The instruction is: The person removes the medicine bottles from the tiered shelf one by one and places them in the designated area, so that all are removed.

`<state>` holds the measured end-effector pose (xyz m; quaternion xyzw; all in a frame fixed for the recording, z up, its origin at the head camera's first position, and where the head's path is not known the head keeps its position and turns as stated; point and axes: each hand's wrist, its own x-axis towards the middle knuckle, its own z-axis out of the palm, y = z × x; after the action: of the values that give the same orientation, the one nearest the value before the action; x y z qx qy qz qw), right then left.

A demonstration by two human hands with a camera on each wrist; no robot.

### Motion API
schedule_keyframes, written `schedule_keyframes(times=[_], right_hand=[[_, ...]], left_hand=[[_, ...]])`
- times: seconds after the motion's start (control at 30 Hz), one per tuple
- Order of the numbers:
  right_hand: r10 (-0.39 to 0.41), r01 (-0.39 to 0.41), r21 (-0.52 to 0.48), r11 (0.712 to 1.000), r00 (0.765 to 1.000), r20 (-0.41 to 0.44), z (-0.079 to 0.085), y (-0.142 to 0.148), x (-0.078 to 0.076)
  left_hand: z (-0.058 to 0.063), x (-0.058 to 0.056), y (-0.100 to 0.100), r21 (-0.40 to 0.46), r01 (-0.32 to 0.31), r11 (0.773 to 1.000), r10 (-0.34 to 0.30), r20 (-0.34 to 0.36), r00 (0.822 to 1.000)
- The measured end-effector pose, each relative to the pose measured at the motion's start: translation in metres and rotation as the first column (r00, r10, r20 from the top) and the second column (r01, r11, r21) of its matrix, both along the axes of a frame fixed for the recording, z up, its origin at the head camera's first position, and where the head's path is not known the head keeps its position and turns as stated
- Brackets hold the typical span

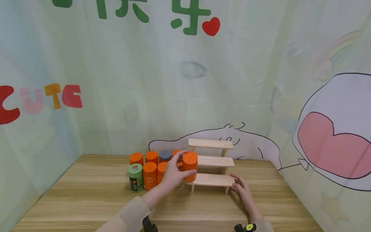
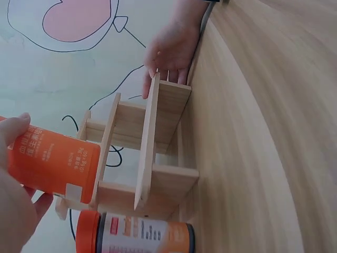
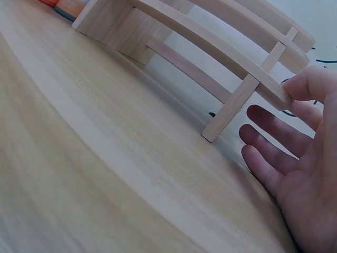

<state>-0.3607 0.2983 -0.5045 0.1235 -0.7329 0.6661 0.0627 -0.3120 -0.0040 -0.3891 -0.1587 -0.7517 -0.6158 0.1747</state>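
Observation:
My left hand (image 1: pixel 173 174) grips an orange jar (image 1: pixel 190 162) with an orange lid, fingers and thumb around its sides. It holds the jar up at the left end of a three-tier wooden shelf (image 1: pixel 213 179), overlapping the tiers in the head view. White printing shows on the jar's side in the left wrist view. My right hand (image 3: pixel 310 153) is at the right end of the lowest tier, holding the board's end between thumb and finger. Its other fingers extend below the board, beside the shelf leg (image 3: pixel 231 108).
Left of the shelf stand jars in two rows: several orange ones (image 1: pixel 149 175), a green one (image 1: pixel 135 178) at the front left, and one with a grey-blue lid (image 1: pixel 165 156). An orange-lidded jar (image 2: pixel 137 232) stands close by the shelf's left end. A printed curtain (image 1: pixel 162 96) hangs behind the wooden table (image 1: pixel 95 193).

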Motion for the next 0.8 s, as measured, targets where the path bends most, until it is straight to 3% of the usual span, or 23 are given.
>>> schedule_keyframes(times=[0.43,0.8], right_hand=[[-0.009,0.008,0.014,1.0,1.0,0.027,0.001,0.0,0.0],[-0.003,0.002,0.017,1.0,1.0,0.027,0.001,0.0,0.001]], left_hand=[[-0.02,0.013,-0.031,-0.073,-0.121,0.99,0.124,0.034,0.992],[-0.04,0.018,-0.04,-0.084,-0.128,0.988,0.134,0.071,0.988]])
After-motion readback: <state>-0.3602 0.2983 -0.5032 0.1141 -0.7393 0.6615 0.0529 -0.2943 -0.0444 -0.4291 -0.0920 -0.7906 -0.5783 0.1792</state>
